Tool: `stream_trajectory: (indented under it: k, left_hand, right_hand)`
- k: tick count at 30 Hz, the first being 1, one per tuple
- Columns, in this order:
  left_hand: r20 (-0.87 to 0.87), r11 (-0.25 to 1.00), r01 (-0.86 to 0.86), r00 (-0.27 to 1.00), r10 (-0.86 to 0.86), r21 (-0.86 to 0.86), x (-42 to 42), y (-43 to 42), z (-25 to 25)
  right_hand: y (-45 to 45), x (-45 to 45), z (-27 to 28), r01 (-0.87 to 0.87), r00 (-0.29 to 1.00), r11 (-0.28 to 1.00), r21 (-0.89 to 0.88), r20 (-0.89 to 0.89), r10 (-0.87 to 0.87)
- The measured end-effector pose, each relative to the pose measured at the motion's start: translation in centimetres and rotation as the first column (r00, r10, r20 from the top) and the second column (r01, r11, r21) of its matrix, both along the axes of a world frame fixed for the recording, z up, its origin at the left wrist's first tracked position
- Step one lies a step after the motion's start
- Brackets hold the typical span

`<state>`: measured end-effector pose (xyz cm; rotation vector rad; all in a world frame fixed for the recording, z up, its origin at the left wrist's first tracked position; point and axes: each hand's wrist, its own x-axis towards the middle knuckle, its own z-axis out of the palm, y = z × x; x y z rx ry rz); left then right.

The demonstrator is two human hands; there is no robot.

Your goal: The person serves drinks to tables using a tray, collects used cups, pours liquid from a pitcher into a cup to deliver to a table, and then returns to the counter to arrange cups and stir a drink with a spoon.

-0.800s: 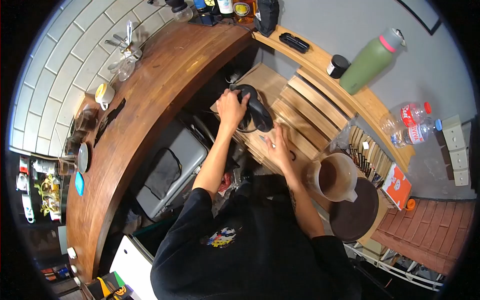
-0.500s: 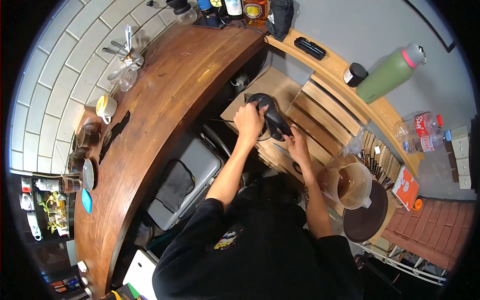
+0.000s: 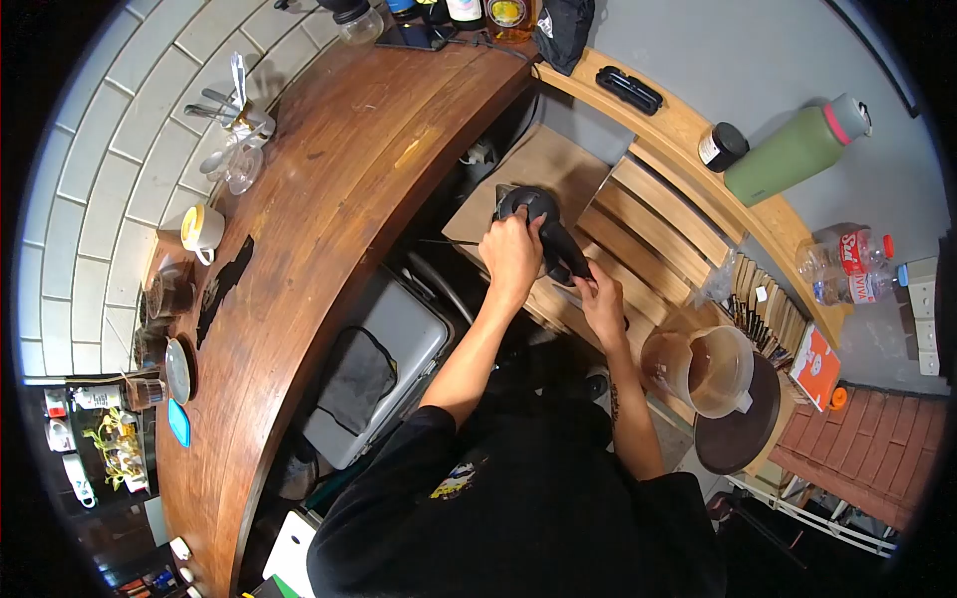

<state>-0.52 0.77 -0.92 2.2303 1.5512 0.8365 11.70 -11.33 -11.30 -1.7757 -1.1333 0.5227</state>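
A kettle (image 3: 543,206) with a black lid and a thick black handle stands on the wooden surface in front of me. My left hand (image 3: 511,249) is closed on its lid, fingers bent over the near side. At the lower end of the handle (image 3: 566,254), my right hand (image 3: 600,302) grips with thumb and fingertips. Part of the kettle's body is hidden under the handle and my left hand.
A brown counter (image 3: 329,189) curves along the left, with a white mug (image 3: 202,231) on it. At right are a clear plastic jug (image 3: 713,384) on a round brown stool (image 3: 738,429), a green bottle (image 3: 788,159) on a ledge, and plastic water bottles (image 3: 847,267).
My view has shifted slightly. My left hand has moved a little to the right over the lid, and my right hand still holds the handle's lower end.
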Motion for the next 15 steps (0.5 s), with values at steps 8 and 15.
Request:
stream_trajectory:
  k: [8, 15]
  left_hand:
    - [0.009, 0.999, 0.008, 1.0, -0.008, -0.038, -0.1, -0.3, 0.6]
    - [0.063, 0.998, 0.002, 0.998, 0.002, -0.064, -0.2, 0.1, 0.2]
  right_hand:
    - [0.2, -0.4, 2.0, -0.01, 0.97, 0.99, -0.138, 0.238, 0.042]
    - [0.3, -0.5, 1.4, -0.015, 0.966, 0.999, -0.043, 0.257, 0.026]
